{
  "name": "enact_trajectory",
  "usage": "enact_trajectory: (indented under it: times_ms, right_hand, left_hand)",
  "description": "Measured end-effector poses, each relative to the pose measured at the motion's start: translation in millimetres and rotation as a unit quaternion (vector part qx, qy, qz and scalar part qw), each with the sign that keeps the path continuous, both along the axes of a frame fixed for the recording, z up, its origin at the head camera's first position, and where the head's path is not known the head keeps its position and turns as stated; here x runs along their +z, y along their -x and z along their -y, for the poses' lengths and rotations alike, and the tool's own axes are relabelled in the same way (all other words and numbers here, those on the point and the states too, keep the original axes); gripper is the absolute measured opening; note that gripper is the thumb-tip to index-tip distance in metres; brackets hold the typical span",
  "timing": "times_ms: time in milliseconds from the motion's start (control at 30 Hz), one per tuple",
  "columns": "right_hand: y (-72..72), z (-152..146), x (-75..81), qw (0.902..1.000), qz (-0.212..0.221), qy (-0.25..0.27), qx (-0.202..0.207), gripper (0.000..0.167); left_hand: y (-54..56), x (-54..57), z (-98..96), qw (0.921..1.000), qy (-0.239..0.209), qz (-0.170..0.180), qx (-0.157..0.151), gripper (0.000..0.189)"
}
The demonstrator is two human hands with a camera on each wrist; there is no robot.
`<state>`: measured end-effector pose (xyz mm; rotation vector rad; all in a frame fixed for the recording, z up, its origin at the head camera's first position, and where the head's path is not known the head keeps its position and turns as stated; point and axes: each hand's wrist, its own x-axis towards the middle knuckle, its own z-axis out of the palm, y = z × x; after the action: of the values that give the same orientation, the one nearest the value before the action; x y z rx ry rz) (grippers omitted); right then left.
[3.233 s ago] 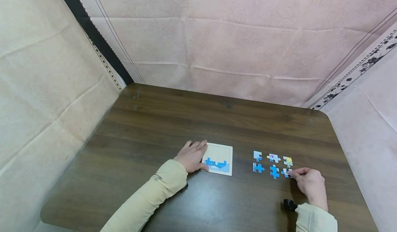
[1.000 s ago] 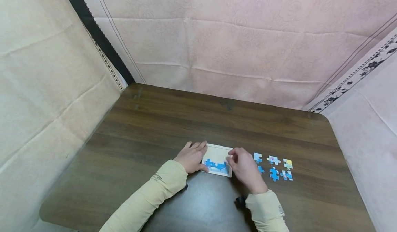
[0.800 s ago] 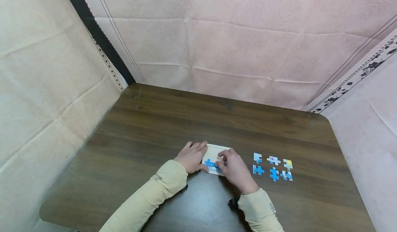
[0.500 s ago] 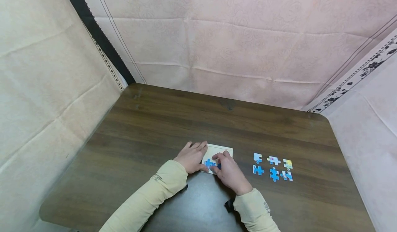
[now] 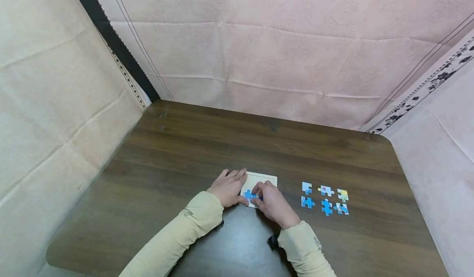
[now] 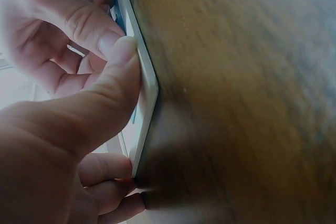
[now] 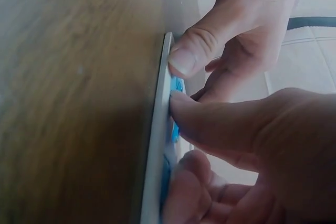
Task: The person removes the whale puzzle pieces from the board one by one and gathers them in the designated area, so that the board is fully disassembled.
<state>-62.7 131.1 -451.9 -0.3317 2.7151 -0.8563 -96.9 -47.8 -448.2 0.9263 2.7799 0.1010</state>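
A small pale puzzle board (image 5: pixel 260 178) lies on the table, with blue puzzle pieces (image 5: pixel 248 195) along its near side. My left hand (image 5: pixel 228 188) rests along the board's left edge, fingers extended and thumb on the near corner. Over the near right part of the board, my right hand (image 5: pixel 273 203) has its thumb and curled fingers about a blue piece, mostly hidden beneath them. In the right wrist view, the right thumb (image 7: pixel 210 124) touches blue inside the raised rim (image 7: pixel 157 124). Close by, the left thumb (image 7: pixel 186 59) presses that rim.
Several loose puzzle pieces lie in two rows right of the board, including a yellow one (image 5: pixel 342 194) and a blue one (image 5: pixel 327 207). The brown wooden table (image 5: pixel 207 137) has pale cloth (image 5: pixel 259 63) hanging behind it and at both sides.
My right hand has left the loose pieces, moved left to the board and settled over its near pieces. The last half second shows almost no motion. My left hand has stayed in place.
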Motion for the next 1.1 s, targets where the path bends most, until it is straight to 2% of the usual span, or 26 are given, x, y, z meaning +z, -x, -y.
enact_trajectory:
  times_ms: [233, 400, 767, 1100]
  right_hand:
    - [-0.7, 1.4, 3.9, 0.9998, 0.017, -0.003, 0.007, 0.019]
    - [-0.5, 1.5, 4.0, 0.9998, 0.014, -0.004, 0.016, 0.023]
    - [0.5, 3.0, 6.6, 0.9996, 0.029, -0.004, 0.005, 0.019]
    - [-0.8, 9.8, 5.8, 0.9998, -0.001, -0.021, -0.005, 0.018]
  left_hand:
    - [-0.2, -0.8, 0.1, 1.0000, 0.000, -0.001, 0.002, 0.091]
    - [-0.2, -1.2, 0.4, 1.0000, 0.003, -0.002, 0.001, 0.092]
    - [-1.2, -1.0, -0.2, 1.0000, -0.002, 0.005, 0.004, 0.092]
    - [-0.9, -0.2, 0.4, 1.0000, -0.006, 0.000, 0.002, 0.091]
